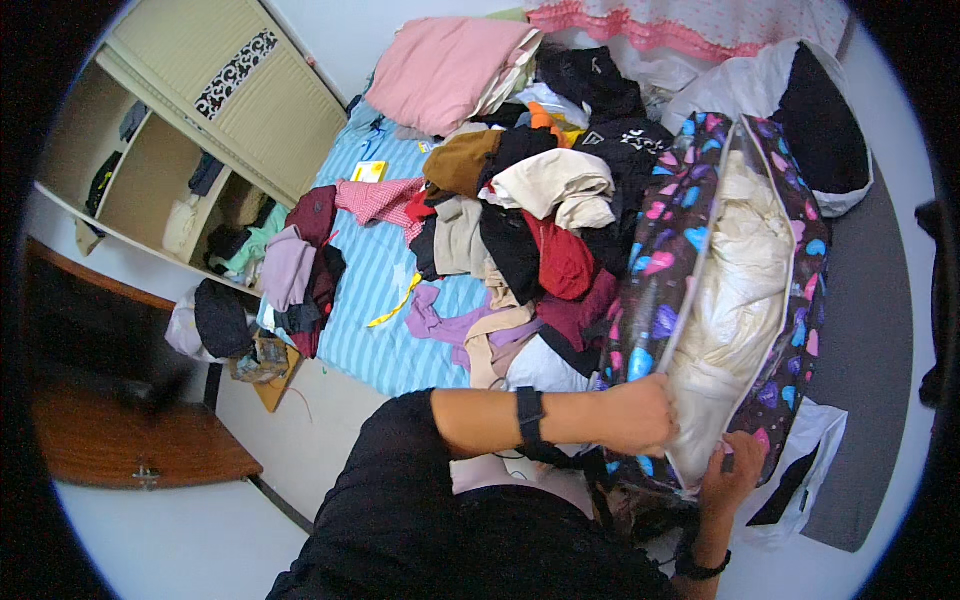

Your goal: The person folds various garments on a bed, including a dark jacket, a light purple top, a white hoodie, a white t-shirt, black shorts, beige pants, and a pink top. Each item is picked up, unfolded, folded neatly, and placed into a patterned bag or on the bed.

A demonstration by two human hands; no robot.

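Note:
A large dark storage bag with pink and blue hearts (660, 262) lies on the right, its long zipper apart. Cream, shiny bedding or cloth (742, 277) fills it and shows through the gap. My left hand (641, 416), closed, grips the left edge of the opening near the bag's near end. At that same end my right hand (735, 469) pinches the right edge between thumb and fingers. Both wrists wear black bands.
Piled clothes (555, 187) cover much of the blue striped bed (367, 330). A folded pink quilt (450, 71) lies at the back. Open wardrobe shelves (150, 172) stand left. White plastic bags (847, 420) lie beside the heart-patterned bag.

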